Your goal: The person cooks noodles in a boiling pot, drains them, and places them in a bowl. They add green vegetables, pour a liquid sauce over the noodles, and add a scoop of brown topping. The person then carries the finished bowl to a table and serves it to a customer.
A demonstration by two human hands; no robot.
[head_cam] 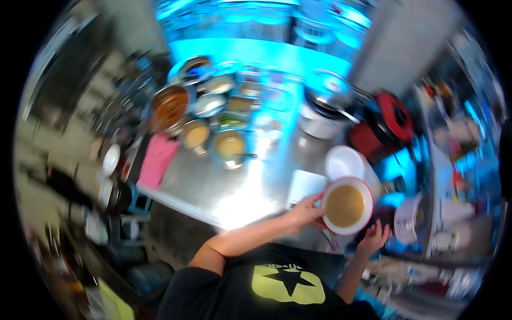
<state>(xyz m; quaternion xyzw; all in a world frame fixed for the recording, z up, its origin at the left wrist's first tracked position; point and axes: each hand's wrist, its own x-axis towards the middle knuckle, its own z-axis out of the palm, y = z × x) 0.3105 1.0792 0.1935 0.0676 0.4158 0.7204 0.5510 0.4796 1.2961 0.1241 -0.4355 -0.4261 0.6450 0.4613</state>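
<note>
My left hand [306, 215] grips the left rim of a white bowl with a red edge [369, 218], which holds a cloudy light-brown liquid [345, 206]. Just right of the bowl is my right hand [374, 238], its fingers apart and nothing in them. An empty-looking white bowl [345, 162] lies directly beyond the held one. To its left a white rectangular sheet or pad [306, 188] rests on the steel table [200, 176]. The picture is blurred, so fine details do not show.
Containers of food, a large brown-filled bowl [170, 108] and a pink cloth [158, 160] occupy the table's far left. At the far right are a white cooker [320, 122] with a metal lid and a red cooker [366, 140]. Stacked white bowls [405, 225] stand right of my right hand.
</note>
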